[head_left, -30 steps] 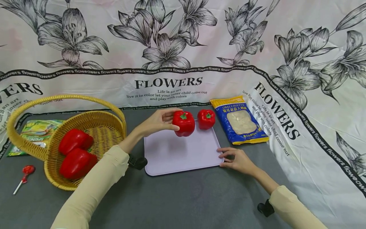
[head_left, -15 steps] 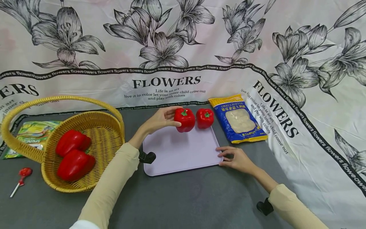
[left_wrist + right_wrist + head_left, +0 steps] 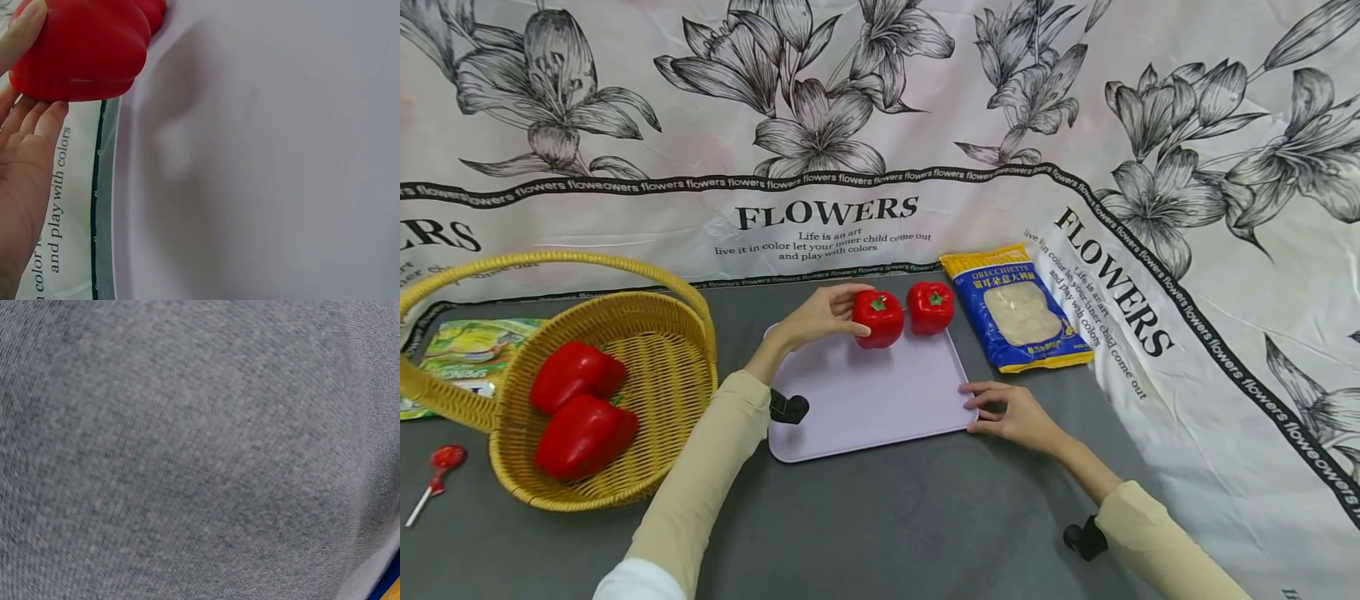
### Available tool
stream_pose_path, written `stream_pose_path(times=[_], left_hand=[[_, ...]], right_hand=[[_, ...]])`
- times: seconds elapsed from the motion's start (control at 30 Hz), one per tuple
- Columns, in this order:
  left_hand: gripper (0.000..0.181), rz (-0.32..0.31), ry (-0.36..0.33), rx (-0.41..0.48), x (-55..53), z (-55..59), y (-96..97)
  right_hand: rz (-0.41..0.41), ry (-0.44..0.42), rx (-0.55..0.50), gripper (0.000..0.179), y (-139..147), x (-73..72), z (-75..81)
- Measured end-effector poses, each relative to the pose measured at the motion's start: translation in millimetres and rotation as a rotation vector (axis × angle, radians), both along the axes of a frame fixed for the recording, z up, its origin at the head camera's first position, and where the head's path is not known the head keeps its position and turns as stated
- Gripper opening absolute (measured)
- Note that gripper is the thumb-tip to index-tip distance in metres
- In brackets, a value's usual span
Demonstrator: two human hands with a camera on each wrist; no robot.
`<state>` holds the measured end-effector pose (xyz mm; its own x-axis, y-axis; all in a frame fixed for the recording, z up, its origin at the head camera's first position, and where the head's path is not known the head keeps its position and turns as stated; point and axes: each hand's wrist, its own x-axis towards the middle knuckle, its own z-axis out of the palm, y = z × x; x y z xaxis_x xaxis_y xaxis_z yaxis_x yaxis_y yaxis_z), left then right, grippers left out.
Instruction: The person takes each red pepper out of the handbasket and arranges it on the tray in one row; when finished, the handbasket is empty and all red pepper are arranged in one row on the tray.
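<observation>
My left hand grips a red bell pepper between thumb and fingers, above the back part of a pale lilac tray. In the left wrist view the thumb lies on one side of the pepper and the fingertips on the other, with a shadow on the tray below. Just to its right, a second red bell pepper rests at the tray's back right corner. My right hand holds the tray's front right corner with thumb and fingers. The right wrist view catches only grey cloth, not the hand.
A yellow wicker basket with two red peppers stands at left. Behind it lies a green packet; in front of it, a red lollipop. A blue bag of orecchiette lies right of the tray. Flowered cloth hangs at the back.
My left hand has brought the pepper slightly back and closer to the second pepper, now beside it. The right hand stays on the tray corner. The head view has shifted a little.
</observation>
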<state>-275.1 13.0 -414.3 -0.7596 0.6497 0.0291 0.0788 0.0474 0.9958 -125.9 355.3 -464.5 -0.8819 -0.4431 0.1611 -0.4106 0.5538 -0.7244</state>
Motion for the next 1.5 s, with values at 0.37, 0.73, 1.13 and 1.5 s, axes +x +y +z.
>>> stream_pose_path(times=[0.37, 0.73, 1.13, 1.5], left_hand=[[0.070, 0.054, 0.017, -0.076, -14.1, -5.7, -0.6], [0.071, 0.061, -0.027, -0.076, -25.1, -14.4, 3.0], [0.072, 0.056, -0.018, -0.047, -27.2, -13.6, 15.4], [0.074, 0.055, -0.041, -0.036, -29.0, -16.5, 22.7]], right_hand=[[-0.023, -0.070, -0.017, 0.027, 0.2, 1.2, 4.8], [-0.024, -0.088, -0.027, 0.026, 3.6, 1.8, 1.3], [-0.036, -0.119, -0.020, 0.028, 4.0, 1.9, 1.6], [-0.026, -0.121, -0.031, 0.029, 5.3, 1.8, 1.0]])
